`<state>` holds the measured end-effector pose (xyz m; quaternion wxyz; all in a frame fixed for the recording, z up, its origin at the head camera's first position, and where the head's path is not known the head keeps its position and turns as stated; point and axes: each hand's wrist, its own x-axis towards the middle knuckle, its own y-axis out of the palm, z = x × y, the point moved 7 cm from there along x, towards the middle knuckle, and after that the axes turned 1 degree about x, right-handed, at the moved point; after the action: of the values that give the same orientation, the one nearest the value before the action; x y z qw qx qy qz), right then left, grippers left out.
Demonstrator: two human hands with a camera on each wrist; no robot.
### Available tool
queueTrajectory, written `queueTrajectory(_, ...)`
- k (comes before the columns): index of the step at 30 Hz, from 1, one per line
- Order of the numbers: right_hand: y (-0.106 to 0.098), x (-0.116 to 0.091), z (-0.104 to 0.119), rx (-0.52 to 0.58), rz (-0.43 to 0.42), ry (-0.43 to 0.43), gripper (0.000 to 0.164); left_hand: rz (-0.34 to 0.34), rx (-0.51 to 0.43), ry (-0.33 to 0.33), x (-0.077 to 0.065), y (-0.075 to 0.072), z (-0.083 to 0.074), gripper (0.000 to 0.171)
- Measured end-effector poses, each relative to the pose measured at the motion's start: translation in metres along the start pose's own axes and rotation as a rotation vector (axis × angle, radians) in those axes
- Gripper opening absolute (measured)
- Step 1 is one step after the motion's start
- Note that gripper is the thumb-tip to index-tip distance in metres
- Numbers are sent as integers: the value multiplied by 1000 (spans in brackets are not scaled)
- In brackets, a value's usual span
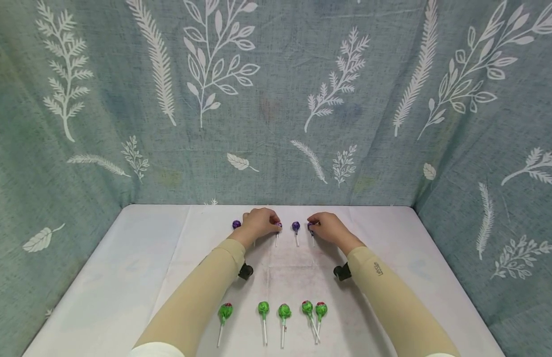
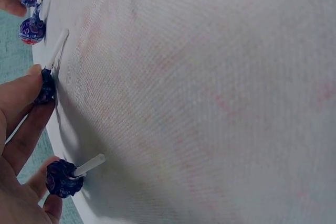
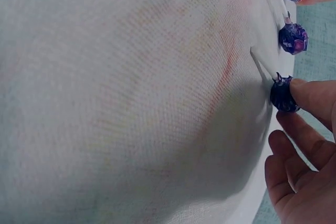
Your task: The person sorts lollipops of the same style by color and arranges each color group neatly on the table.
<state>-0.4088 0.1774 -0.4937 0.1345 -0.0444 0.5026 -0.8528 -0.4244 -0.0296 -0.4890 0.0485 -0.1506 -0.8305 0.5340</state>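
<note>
Along the far part of the table lies a row of purple-wrapped lollipops with white sticks. My left hand (image 1: pixel 259 222) pinches one purple lollipop (image 2: pixel 46 86) by its wrapped head between thumb and finger. Beside its other fingers is a second lollipop (image 2: pixel 64 178); I cannot tell whether they hold it. Left of that hand, another purple lollipop (image 1: pixel 236 224) is partly hidden. My right hand (image 1: pixel 328 226) pinches the head of the rightmost lollipop (image 3: pixel 283 94), its stick pointing toward me. Between the hands lies one more purple lollipop (image 1: pixel 295 226), touched by neither.
Several green-wrapped lollipops (image 1: pixel 284 311) lie nearer me on the white table (image 1: pixel 142 258), two with crossed sticks (image 1: pixel 317 333). A leaf-patterned curtain (image 1: pixel 276 148) stands behind the table and along both sides. Small black cameras (image 1: pixel 246 271) jut inward from the wrists.
</note>
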Motion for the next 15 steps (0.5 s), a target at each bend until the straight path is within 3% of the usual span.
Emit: queueTrajectory(15, -9, -13, 1, 59, 27, 30, 43, 1, -3, 17, -2, 1, -2, 26)
